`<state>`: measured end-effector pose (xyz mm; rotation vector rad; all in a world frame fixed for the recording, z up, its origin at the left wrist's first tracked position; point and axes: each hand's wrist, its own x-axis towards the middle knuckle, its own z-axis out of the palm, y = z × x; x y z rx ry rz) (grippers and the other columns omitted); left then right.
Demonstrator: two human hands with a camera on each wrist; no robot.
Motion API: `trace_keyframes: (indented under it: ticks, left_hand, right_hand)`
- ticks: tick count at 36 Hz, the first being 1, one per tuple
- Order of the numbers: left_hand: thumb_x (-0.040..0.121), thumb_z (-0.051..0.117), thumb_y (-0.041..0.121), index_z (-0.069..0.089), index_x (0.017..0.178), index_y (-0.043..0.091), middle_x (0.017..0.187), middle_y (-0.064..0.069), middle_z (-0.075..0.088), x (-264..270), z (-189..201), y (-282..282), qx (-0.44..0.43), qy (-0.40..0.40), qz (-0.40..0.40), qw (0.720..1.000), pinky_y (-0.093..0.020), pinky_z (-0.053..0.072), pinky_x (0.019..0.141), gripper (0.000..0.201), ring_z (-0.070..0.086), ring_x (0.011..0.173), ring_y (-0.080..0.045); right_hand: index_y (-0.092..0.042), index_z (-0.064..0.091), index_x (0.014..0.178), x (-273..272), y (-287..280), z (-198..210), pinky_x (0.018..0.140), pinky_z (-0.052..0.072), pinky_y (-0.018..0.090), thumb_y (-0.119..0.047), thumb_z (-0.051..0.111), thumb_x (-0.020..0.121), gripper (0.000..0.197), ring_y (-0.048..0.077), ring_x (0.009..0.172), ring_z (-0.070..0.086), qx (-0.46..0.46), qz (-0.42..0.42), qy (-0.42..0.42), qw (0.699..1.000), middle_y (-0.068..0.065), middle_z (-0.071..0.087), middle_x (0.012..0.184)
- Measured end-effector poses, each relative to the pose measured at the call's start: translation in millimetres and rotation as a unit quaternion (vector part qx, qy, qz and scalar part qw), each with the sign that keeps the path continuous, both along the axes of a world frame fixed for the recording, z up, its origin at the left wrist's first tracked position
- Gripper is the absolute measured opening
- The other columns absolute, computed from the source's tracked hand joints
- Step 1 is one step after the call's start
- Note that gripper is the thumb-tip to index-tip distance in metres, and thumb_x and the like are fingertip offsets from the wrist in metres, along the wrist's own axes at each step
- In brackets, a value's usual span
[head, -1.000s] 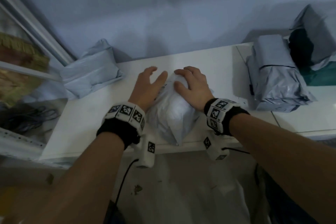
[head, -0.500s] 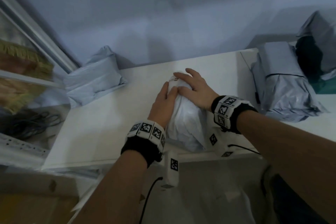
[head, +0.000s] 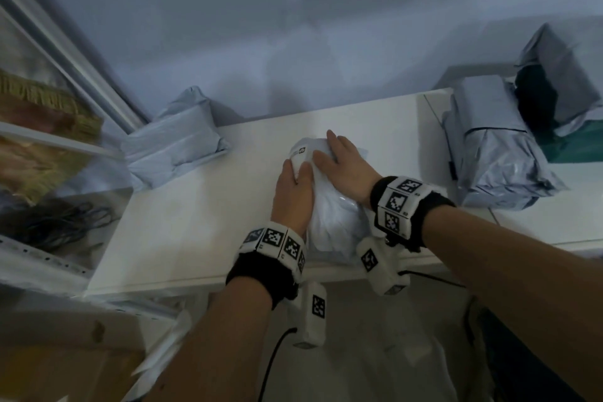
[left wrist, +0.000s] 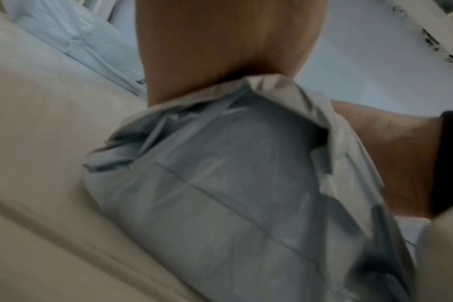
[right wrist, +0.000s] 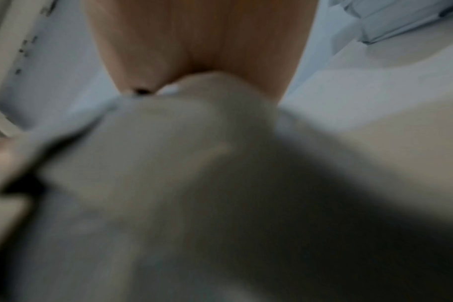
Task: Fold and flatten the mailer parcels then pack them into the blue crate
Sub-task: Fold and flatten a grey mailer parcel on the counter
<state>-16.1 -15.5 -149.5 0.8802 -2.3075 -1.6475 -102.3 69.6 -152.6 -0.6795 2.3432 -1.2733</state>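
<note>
Hands closed in since a second ago: left hand (head: 291,196) and right hand (head: 342,166) fingers flat, released, pressing crumpled white plastic mailer parcel (head: 329,215) beneath them onto white surface (head: 195,222); flattening underway.

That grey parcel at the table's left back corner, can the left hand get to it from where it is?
Probably yes. Bare table lies between the left hand and the grey parcel, nothing blocking. But that hand presses the white parcel and must let go first.
</note>
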Motion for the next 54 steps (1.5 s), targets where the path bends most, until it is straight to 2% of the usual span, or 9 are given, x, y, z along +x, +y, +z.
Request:
trace_keyframes:
  ticks: [4,13,20,28,34,38,45,49,54]
  left_hand:
    - [0.101,0.039,0.034,0.007,0.154,0.022,0.161,0.002,0.010,-6,1,-12,0.007,0.014,-0.037,0.999,-0.038,0.017,0.121,0.063,0.017,0.146,-0.016]
    - [0.100,0.043,0.029,0.027,0.150,0.033,0.153,0.009,0.032,-13,-11,-17,0.064,0.069,-0.025,0.995,-0.036,0.031,0.115,0.053,0.037,0.136,-0.010]
    - [0.064,0.071,0.071,0.048,0.137,0.031,0.127,0.002,0.063,-9,-32,-27,0.210,0.027,0.001,0.977,-0.047,0.047,0.101,0.086,0.062,0.114,-0.021]
    - [0.057,0.067,0.083,0.041,0.142,0.033,0.141,-0.001,0.052,-8,-25,-27,0.178,0.012,0.000,0.984,-0.047,0.044,0.103,0.102,0.057,0.121,-0.025]
    - [0.095,0.047,0.052,0.024,0.152,0.020,0.153,0.004,0.031,10,1,-20,0.095,0.057,0.050,0.993,-0.023,0.026,0.106,0.069,0.034,0.139,-0.016]
    - [0.083,0.047,0.072,0.041,0.145,0.025,0.147,0.006,0.042,19,8,-4,0.113,0.064,0.055,0.990,-0.038,0.029,0.115,0.078,0.041,0.135,-0.017]
    - [0.102,0.028,0.043,0.038,0.144,0.021,0.146,0.003,0.041,27,13,20,0.029,0.069,0.020,0.997,-0.028,0.025,0.113,0.049,0.040,0.131,-0.012]
    - [0.099,0.028,0.054,0.021,0.152,0.027,0.154,0.008,0.029,31,-5,18,0.061,0.037,0.046,0.996,-0.022,0.014,0.113,0.060,0.030,0.141,-0.014]
    - [0.095,0.034,0.057,0.064,0.112,0.024,0.112,0.000,0.068,27,-19,13,0.184,0.053,0.108,0.976,-0.038,0.047,0.100,0.048,0.062,0.108,-0.019]
  right_hand:
    - [-0.014,0.011,0.154,0,6,-5,0.110,0.006,0.018,-0.040,0.040,0.101,0.066,0.014,0.147,0.012,-0.039,-0.009,-0.038,0.998,0.003,0.013,0.160]
    - [-0.030,0.016,0.153,1,12,-11,0.114,0.022,0.024,-0.045,0.051,0.096,0.069,0.011,0.142,0.027,-0.144,-0.058,-0.158,0.975,-0.008,0.022,0.157]
    - [-0.045,0.018,0.149,0,13,-21,0.114,0.032,0.043,-0.066,0.059,0.079,0.084,0.019,0.134,0.041,-0.160,-0.073,-0.228,0.958,-0.006,0.032,0.154]
    - [-0.020,0.008,0.154,2,17,-5,0.097,0.031,0.021,-0.050,0.051,0.094,0.080,0.013,0.132,0.038,-0.132,-0.059,-0.201,0.969,-0.001,0.027,0.156]
    - [-0.009,0.020,0.152,8,25,11,0.112,0.020,0.026,-0.041,0.035,0.102,0.061,0.023,0.142,0.029,-0.075,-0.135,-0.108,0.982,0.008,0.029,0.156]
    - [-0.014,0.047,0.108,19,19,14,0.104,0.032,0.037,-0.034,0.029,0.101,0.027,0.020,0.108,0.045,-0.114,-0.166,-0.135,0.970,0.007,0.048,0.113]
    - [-0.015,0.041,0.142,52,15,9,0.116,0.028,0.040,-0.055,0.029,0.092,0.065,0.024,0.133,0.043,-0.138,-0.156,-0.135,0.969,0.004,0.044,0.147]
    - [-0.024,0.022,0.153,63,27,-11,0.119,0.015,0.029,-0.061,0.031,0.093,0.071,0.018,0.142,0.030,-0.170,-0.171,-0.183,0.953,-0.004,0.028,0.156]
    - [-0.034,0.043,0.143,43,16,-73,0.117,0.028,0.041,-0.090,0.048,0.063,0.098,0.012,0.133,0.045,-0.270,-0.201,-0.281,0.899,-0.011,0.046,0.146]
